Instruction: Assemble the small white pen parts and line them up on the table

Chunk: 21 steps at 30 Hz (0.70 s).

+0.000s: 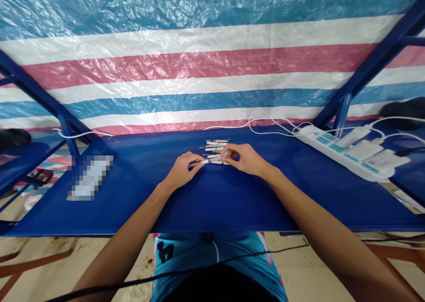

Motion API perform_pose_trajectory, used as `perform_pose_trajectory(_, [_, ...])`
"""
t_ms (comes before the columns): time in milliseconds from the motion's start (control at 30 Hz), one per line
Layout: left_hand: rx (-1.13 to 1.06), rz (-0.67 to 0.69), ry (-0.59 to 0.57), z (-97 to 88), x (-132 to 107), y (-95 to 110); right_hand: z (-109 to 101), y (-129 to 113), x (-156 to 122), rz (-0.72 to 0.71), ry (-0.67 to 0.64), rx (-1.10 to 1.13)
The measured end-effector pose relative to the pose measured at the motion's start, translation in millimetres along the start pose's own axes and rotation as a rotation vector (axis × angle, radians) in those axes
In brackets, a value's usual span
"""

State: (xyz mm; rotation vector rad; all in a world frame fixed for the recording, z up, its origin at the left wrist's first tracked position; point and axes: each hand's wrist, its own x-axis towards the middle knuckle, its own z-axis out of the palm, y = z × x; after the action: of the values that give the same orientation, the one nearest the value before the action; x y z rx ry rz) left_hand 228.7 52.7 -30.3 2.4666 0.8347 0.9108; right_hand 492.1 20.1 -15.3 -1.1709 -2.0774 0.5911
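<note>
My left hand (pixel 186 168) pinches the left end of a slim white-and-grey pen (pixel 206 161), held roughly level just above the table. On the pen's right end, the thumb and fingers of my right hand (pixel 245 158) are closed. Whether the pen is one piece or parted between the hands is too small to tell. Just behind it, several similar white pens (pixel 216 141) with thin dark tips lie side by side on the blue table (pixel 212 200). My right fingers partly cover the near ones.
A white power strip (pixel 345 153) with plugged-in adapters sits at the right, its white cables (pixel 272 131) trailing along the back. A blurred-out flat object (pixel 90 178) lies at the left. Blue metal posts (pixel 343 111) and a striped plastic sheet (pixel 206 63) bound the table.
</note>
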Motion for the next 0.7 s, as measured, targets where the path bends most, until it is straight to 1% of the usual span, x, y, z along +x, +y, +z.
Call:
perform_pose_trajectory(367, [0.0,-0.026,-0.027,0.7,-0.8,-0.2,1.5,-5.1,0.3,0.018,-0.036,0.01])
perform_pose_trajectory(567, [-0.009,-0.006,-0.022,0.2,-0.8,-0.3,2.7,-8.8,1.0,0.021,-0.071,-0.008])
perform_pose_trajectory(700, [-0.002,-0.006,-0.039,0.1,-0.6,0.2,2.9,-8.8,1.3,0.033,-0.09,-0.027])
